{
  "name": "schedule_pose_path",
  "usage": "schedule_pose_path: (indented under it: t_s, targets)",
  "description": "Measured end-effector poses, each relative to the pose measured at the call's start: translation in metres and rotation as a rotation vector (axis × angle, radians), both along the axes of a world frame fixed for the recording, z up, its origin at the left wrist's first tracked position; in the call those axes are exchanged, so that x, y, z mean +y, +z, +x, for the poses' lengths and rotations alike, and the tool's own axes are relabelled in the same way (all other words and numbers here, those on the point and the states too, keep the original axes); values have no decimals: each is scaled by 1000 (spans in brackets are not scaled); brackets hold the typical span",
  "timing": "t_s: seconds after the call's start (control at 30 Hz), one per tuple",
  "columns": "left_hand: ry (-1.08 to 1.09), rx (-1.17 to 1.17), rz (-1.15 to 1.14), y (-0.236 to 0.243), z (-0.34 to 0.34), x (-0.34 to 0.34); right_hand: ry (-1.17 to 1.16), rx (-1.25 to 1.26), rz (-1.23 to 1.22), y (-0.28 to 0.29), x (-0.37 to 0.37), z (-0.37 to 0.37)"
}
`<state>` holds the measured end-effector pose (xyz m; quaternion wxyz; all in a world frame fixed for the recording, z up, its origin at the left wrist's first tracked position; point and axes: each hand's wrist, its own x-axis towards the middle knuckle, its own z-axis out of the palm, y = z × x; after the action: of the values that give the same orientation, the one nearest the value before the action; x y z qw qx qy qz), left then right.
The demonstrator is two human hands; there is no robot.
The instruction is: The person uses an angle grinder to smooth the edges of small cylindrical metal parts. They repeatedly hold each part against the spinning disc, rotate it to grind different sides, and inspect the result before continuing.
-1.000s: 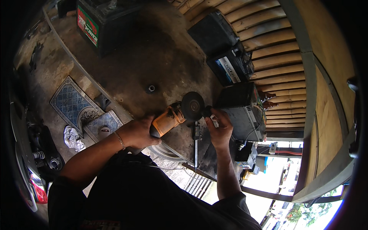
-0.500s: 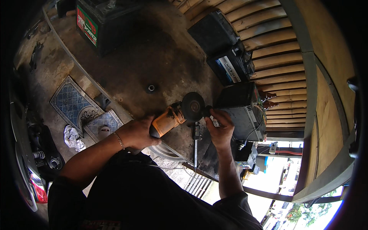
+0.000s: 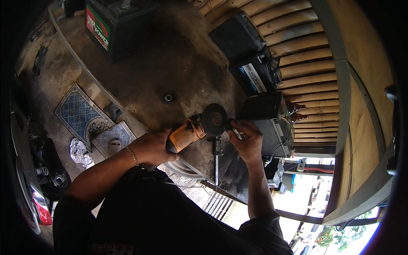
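Here's the right hand (image 3: 247,140), and it has drifted a touch toward the right of the frame, its forearm swinging along with it. Finger and thumb are pinched shut on a small dark piece (image 3: 230,124), mid-frame, close by the disc (image 3: 214,120); touching or just short, I can't tell. Over to the left hand (image 3: 154,148): no change, fingers wrapped round the orange grinder (image 3: 183,137) at centre. So it's the piece being adjusted, I'd say, its angle against the disc's edge shifting slightly. Below the disc, a caliper (image 3: 217,146) lies on the table (image 3: 140,80).
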<state>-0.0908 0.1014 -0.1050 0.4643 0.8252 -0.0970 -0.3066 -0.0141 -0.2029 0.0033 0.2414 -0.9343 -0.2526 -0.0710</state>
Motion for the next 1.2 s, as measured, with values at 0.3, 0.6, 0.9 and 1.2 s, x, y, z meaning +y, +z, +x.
schedule_pose_path:
  t_s: [0.3,0.6,0.9,1.2]
  targets:
    - [20,3,-4,3,-1,1,16,43,-58,10,3,5]
    - [15,2,-6,0,0,0,66,59,-98,18,9,8]
    - [13,-1,-10,-1,0,0,88,119,-136,21,6,13]
    - [7,-21,-5,-1,0,0,-5,310,88,20,-12,8]
